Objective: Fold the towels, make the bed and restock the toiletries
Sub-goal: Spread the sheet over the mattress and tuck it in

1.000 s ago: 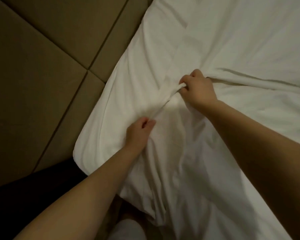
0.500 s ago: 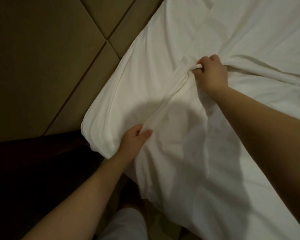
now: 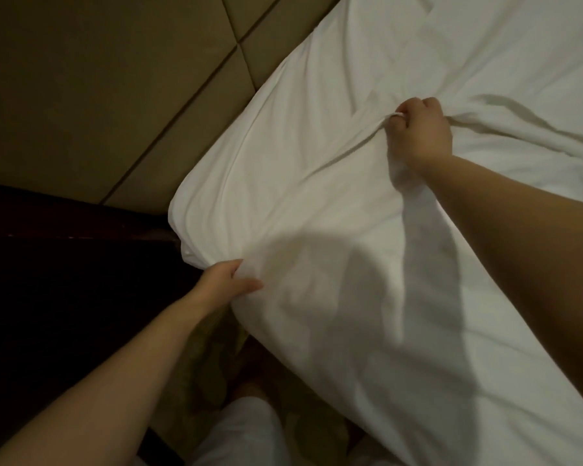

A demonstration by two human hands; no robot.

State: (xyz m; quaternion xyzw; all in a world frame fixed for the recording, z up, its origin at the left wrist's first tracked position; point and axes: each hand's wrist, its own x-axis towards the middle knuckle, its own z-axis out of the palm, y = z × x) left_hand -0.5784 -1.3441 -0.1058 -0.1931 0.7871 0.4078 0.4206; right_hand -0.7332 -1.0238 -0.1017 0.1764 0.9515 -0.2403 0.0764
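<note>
A white bed sheet [image 3: 317, 203] covers the bed and fills the right and centre of the view. My left hand [image 3: 224, 279] pinches the sheet's hanging edge near the bed's corner, thumb on top. Farther up the bed, my right hand [image 3: 418, 136] grips a bunched fold of the same sheet in a fist. A taut ridge of cloth runs from that fist down toward the corner. No towels or toiletries are in view.
A padded olive headboard [image 3: 115, 95] with stitched panel seams stands at the upper left, against the bed. A dark wooden piece [image 3: 64, 280] sits beside the bed at the left. Patterned floor [image 3: 209, 381] and a white trouser leg [image 3: 243, 432] show below.
My left hand has slid down the sheet toward the corner edge, while my right hand has moved up the bed and away, stretching the fold between them. The view has shifted left.
</note>
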